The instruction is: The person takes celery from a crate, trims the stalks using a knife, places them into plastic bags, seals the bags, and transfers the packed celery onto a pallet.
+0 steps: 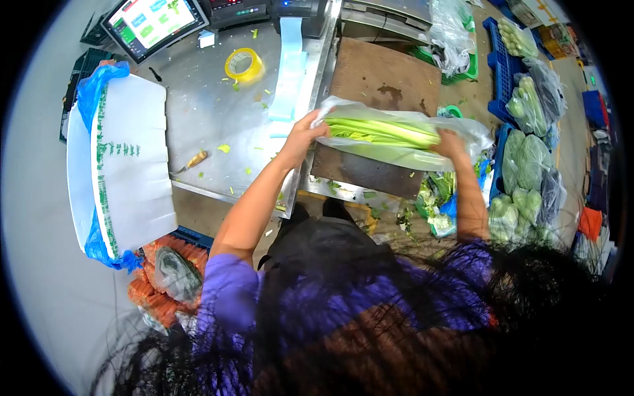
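A bunch of celery point(383, 132) lies lengthwise inside a clear plastic bag point(396, 157), over a brown board point(370, 72). My left hand point(304, 137) is closed on the bag at its left end, by the leafy part of the bunch. At the other end my right hand point(450, 144) grips around the stalks, with plastic bunched about the fingers. Part of the right hand's fingers is hidden by the bag and celery.
On the steel table, yellow tape point(243, 65), a blue label strip point(290, 72) and scattered leaf scraps lie near a screen point(153, 25). A white foam box point(132, 158) stands left. Bagged vegetables point(528, 158) and blue crates point(502, 72) line the right side.
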The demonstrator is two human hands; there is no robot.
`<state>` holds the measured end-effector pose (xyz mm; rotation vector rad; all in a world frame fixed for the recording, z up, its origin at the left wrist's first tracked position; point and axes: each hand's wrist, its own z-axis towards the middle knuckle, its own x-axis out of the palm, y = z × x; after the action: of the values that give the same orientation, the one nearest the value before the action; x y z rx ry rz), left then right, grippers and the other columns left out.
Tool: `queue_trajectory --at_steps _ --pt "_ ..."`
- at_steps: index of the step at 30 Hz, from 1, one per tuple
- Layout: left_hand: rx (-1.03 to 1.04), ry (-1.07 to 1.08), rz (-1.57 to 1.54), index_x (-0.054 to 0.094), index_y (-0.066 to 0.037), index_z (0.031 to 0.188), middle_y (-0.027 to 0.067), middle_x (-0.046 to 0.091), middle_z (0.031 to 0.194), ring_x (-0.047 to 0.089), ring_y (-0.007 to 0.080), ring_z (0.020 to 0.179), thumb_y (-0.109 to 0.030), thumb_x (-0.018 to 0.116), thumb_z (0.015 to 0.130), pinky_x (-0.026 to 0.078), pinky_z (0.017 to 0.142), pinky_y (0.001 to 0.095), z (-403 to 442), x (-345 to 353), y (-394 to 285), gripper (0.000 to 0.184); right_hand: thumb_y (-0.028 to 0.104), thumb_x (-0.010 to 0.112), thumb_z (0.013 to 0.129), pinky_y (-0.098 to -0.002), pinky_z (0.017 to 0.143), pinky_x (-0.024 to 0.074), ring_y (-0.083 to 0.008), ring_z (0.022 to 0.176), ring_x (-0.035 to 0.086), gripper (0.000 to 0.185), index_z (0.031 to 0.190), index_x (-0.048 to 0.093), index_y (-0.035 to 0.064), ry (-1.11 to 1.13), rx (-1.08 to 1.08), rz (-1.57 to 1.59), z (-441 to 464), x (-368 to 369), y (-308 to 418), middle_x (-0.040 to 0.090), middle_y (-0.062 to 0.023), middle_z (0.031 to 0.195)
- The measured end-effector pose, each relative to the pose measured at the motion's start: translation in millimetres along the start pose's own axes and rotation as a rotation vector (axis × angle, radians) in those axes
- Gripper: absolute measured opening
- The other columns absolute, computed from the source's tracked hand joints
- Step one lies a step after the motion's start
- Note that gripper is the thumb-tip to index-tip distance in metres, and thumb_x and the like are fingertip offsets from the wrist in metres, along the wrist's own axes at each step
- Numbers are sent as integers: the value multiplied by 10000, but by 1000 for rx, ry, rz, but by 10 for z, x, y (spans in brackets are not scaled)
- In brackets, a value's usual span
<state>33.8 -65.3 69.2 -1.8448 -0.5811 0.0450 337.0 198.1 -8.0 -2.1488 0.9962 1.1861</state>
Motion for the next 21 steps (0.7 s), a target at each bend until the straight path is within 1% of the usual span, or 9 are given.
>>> queue_trajectory --at_steps 3,5,7,9,12,15,16,18,21 --pt "86 79 -47 496 -57 1235 -9 546 767 508 84 773 -152 551 823 375 779 229 46 104 -246 426 462 609 723 -393 918 413 -314 1073 541 636 1233 506 97 187 112 72 -288 -627 -247 562 -163 1168" --pt "54 41 392 499 -63 1230 45 594 913 544 143 904 -242 618 788 398 858 278 93 -82 59 491 416 634 718 -416 865 432 -345 1015 555 544 1130 576 66 130 -209 74 -310 -691 -217 580 -205 1099" --pt "367 74 942 505 -71 1220 96 572 1088 532 218 1017 -285 658 750 401 913 326 27 -444 357 539 404 650 713 -406 894 421 -342 1037 548 567 1158 561 64 148 -361 161 -400 -731 148 576 -202 1114" --pt "331 200 987 512 -69 1213 113 520 1186 506 240 1072 -268 660 740 405 920 343 -372 -698 -219 534 371 655 714 -391 914 414 -336 1049 547 582 1190 541 56 193 -413 241 -604 -892 618 574 -200 1124" --pt "316 10 961 555 -76 1174 94 603 1055 576 197 955 -194 651 749 446 863 322 -1103 -1220 -1109 451 213 663 728 -367 866 437 -317 1019 569 529 1213 519 59 39 -518 463 -888 -1120 1103 601 -187 1080" --pt "338 -482 931 591 -46 1112 61 652 972 601 126 892 -97 603 796 473 804 278 -1902 -2081 -2016 321 143 663 731 -360 849 445 -292 1006 578 554 1247 484 54 -12 -605 620 -1086 -1392 1514 606 -168 1074" --pt "311 -663 995 596 -23 1086 65 646 967 599 138 903 -89 592 811 469 810 274 -2179 -2316 -2373 283 134 662 731 -361 848 445 -287 1004 578 564 1258 474 59 9 -618 622 -1104 -1453 1658 606 -163 1075" --pt "347 -825 667 616 -17 963 43 619 880 583 145 822 -125 575 830 465 765 264 -2614 -3344 -2601 177 116 661 733 -364 845 447 -276 1000 579 585 1278 455 67 52 -636 614 -1058 -1553 2116 606 -152 1078" --pt "-128 -833 727 597 -48 896 29 598 849 554 136 726 -239 568 822 460 665 270 -3134 -4689 -2588 207 127 661 738 -366 841 450 -278 1000 580 581 1278 454 76 10 -780 597 -1340 -1931 2971 608 -149 1078"
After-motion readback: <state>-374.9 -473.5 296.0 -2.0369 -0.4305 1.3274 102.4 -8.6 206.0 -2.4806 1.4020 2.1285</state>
